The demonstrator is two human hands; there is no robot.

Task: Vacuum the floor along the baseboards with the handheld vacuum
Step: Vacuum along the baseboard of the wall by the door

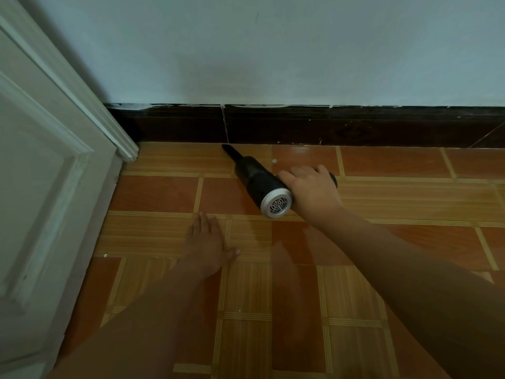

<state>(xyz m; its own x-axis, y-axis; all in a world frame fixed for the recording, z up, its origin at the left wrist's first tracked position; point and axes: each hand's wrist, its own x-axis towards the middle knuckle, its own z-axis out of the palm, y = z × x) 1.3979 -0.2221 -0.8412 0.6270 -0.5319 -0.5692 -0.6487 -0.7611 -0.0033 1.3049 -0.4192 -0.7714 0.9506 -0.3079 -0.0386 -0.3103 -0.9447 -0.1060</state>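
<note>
— Where's the vacuum?
— In my right hand [311, 187]. My fingers are curled round the black grip of the handheld vacuum [257, 179], and its silver vented end cap [276, 205] faces back toward me.
— And the nozzle?
— The thin black nozzle [229, 152] points away and to the left. Its tip is down where the floor [410, 242] meets the dark baseboard [300, 127], just beside a pale vertical seam [225, 127] in the board. Whether the tip touches the board I cannot tell.
— Your other hand?
— My left hand [207, 242] lies flat on the tiles, fingers straight and close together, thumb out to the right, holding nothing. It is nearer me than the vacuum and apart from it.
— Anything else?
— A white panelled door [41, 160] on the left, reaching to the corner, and a small white fleck [274, 161] on the tile near the vacuum's body
</note>
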